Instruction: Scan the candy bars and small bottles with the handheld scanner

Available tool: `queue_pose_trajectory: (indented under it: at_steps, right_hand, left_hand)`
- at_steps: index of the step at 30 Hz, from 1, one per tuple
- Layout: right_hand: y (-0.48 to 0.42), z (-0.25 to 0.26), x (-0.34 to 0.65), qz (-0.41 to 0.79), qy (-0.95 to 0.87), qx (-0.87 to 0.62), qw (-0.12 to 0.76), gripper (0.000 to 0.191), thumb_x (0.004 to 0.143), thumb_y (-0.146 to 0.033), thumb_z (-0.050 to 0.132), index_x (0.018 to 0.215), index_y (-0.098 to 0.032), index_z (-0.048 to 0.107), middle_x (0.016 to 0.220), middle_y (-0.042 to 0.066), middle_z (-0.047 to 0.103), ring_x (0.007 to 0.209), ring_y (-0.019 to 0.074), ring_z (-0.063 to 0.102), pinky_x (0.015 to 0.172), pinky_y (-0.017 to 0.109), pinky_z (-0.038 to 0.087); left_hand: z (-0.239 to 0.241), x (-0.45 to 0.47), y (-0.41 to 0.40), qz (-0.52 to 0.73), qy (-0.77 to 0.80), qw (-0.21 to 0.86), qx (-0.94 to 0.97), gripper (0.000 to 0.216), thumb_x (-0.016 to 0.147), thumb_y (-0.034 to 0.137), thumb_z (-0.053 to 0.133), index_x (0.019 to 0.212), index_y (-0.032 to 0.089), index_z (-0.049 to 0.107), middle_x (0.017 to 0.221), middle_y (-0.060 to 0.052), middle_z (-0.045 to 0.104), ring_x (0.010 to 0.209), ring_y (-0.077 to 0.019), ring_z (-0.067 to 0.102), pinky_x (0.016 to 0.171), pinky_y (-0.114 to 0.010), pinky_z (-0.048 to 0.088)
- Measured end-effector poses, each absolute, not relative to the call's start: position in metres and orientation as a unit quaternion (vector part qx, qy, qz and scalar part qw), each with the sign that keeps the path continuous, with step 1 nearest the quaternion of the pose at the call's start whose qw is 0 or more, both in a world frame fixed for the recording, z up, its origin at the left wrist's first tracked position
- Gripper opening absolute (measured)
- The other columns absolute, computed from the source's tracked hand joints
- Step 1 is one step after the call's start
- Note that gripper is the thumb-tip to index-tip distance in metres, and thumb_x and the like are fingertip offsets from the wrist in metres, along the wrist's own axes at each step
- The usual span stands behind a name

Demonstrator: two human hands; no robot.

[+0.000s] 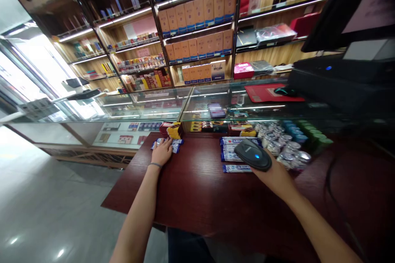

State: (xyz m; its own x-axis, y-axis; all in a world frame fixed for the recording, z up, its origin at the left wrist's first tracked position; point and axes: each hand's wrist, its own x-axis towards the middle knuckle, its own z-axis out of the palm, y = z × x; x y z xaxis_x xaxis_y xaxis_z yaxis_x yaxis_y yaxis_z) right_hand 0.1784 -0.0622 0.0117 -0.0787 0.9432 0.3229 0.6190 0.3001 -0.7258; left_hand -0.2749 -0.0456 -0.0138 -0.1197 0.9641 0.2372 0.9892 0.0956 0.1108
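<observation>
My left hand [161, 153] lies on a few small blue-and-white packets [175, 147] at the left end of the dark red wooden counter [191, 189], fingers stretched over them. Just beyond are stacked yellow and dark red boxes [175, 130]. A black barcode scanner [252, 155] with a lit blue light is gripped in my right hand [276, 174]. It is held above a row of long blue-and-white packets [230, 149], partly covering them. One more long packet [236, 168] lies apart, nearer to me.
Silver-topped cans [279, 139] and green cans [316, 133] stand at the right, with a cable [331, 185] nearby. Behind is a glass display case [148, 104] bearing a red mat [268, 93] and mouse [284, 90]. A monitor [333, 12] rises at upper right; stocked shelves line the wall.
</observation>
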Motion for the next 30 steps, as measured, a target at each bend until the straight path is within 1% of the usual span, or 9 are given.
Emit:
queue_pose_trajectory:
  at_steps: [2, 5, 7, 10, 14, 17, 21, 26, 30]
  right_hand:
    - [-0.059, 0.010, 0.182, 0.200, -0.697, -0.549, 0.417, 0.046, 0.073, -0.041, 0.067, 0.115, -0.025, 0.057, 0.089, 0.005, 0.074, 0.086, 0.0275, 0.071, 0.065, 0.031, 0.052]
    - [-0.053, 0.011, 0.190, 0.198, -0.685, -0.547, 0.440, 0.047, 0.071, -0.040, 0.068, 0.115, -0.025, 0.058, 0.096, 0.006, 0.074, 0.094, 0.0282, 0.070, 0.074, 0.034, 0.054]
    - [-0.049, 0.014, 0.198, 0.212, -0.673, -0.535, 0.464, 0.054, 0.072, -0.038, 0.067, 0.122, -0.023, 0.055, 0.104, 0.007, 0.073, 0.099, 0.0274, 0.069, 0.080, 0.036, 0.054]
    - [-0.046, 0.022, 0.210, 0.214, -0.662, -0.538, 0.475, 0.053, 0.072, -0.039, 0.067, 0.122, -0.022, 0.056, 0.106, 0.008, 0.073, 0.099, 0.0270, 0.068, 0.084, 0.039, 0.054]
    - [-0.049, 0.031, 0.221, 0.239, -0.683, -0.518, 0.456, 0.052, 0.075, -0.039, 0.067, 0.123, -0.023, 0.058, 0.093, 0.005, 0.073, 0.090, 0.0256, 0.069, 0.076, 0.038, 0.056]
    - [-0.050, 0.034, 0.228, 0.267, -0.684, -0.509, 0.449, 0.054, 0.076, -0.039, 0.067, 0.126, -0.023, 0.057, 0.085, 0.003, 0.073, 0.072, 0.0219, 0.069, 0.061, 0.033, 0.056]
    - [-0.050, 0.034, 0.234, 0.304, -0.663, -0.522, 0.444, 0.054, 0.077, -0.043, 0.066, 0.127, -0.023, 0.055, 0.087, 0.003, 0.072, 0.047, 0.0141, 0.057, 0.041, 0.027, 0.047]
    - [-0.051, 0.036, 0.239, 0.302, -0.658, -0.520, 0.452, 0.051, 0.078, -0.043, 0.066, 0.123, -0.021, 0.056, 0.072, 0.000, 0.069, 0.040, 0.0137, 0.053, 0.040, 0.027, 0.045]
    - [-0.054, 0.041, 0.240, 0.296, -0.655, -0.524, 0.457, 0.049, 0.078, -0.043, 0.067, 0.120, -0.021, 0.056, 0.069, 0.000, 0.069, 0.040, 0.0145, 0.054, 0.042, 0.027, 0.045]
  left_hand:
    - [-0.013, -0.273, -0.045, -0.140, -0.730, 0.076, -0.665, 0.046, 0.096, 0.038, 0.041, 0.140, 0.025, 0.052, 0.145, -0.008, 0.052, 0.138, -0.0316, 0.041, 0.115, -0.059, 0.025]
    - [-0.008, -0.261, -0.042, -0.204, -0.696, 0.113, -0.679, 0.043, 0.095, 0.043, 0.045, 0.128, 0.022, 0.062, 0.135, -0.011, 0.060, 0.127, -0.0293, 0.053, 0.110, -0.047, 0.038]
    - [-0.005, -0.245, -0.037, -0.251, -0.656, 0.117, -0.702, 0.039, 0.095, 0.042, 0.046, 0.124, 0.022, 0.063, 0.125, -0.011, 0.065, 0.117, -0.0267, 0.058, 0.103, -0.041, 0.044]
    - [0.000, -0.208, -0.030, -0.299, -0.593, 0.087, -0.743, 0.033, 0.096, 0.036, 0.047, 0.122, 0.022, 0.062, 0.114, -0.009, 0.067, 0.107, -0.0243, 0.061, 0.096, -0.038, 0.048]
    - [0.000, -0.139, -0.031, -0.337, -0.530, 0.023, -0.778, 0.025, 0.094, 0.028, 0.050, 0.115, 0.020, 0.062, 0.107, -0.009, 0.066, 0.103, -0.0227, 0.060, 0.093, -0.038, 0.049]
    - [-0.002, -0.085, -0.040, -0.325, -0.482, -0.032, -0.813, 0.023, 0.093, 0.026, 0.054, 0.113, 0.021, 0.063, 0.107, -0.008, 0.065, 0.104, -0.0215, 0.059, 0.094, -0.036, 0.048]
    - [-0.004, -0.030, -0.049, -0.283, -0.448, -0.060, -0.846, 0.027, 0.091, 0.035, 0.059, 0.113, 0.021, 0.066, 0.104, -0.009, 0.065, 0.099, -0.0218, 0.060, 0.090, -0.034, 0.048]
    - [-0.008, -0.003, -0.054, -0.210, -0.440, -0.035, -0.872, 0.035, 0.083, 0.046, 0.068, 0.107, 0.021, 0.069, 0.099, -0.009, 0.064, 0.095, -0.0238, 0.059, 0.086, -0.036, 0.048]
    - [-0.010, 0.001, -0.058, -0.179, -0.437, -0.041, -0.881, 0.026, 0.089, 0.040, 0.061, 0.104, 0.021, 0.070, 0.098, -0.009, 0.065, 0.095, -0.0229, 0.059, 0.086, -0.035, 0.047]
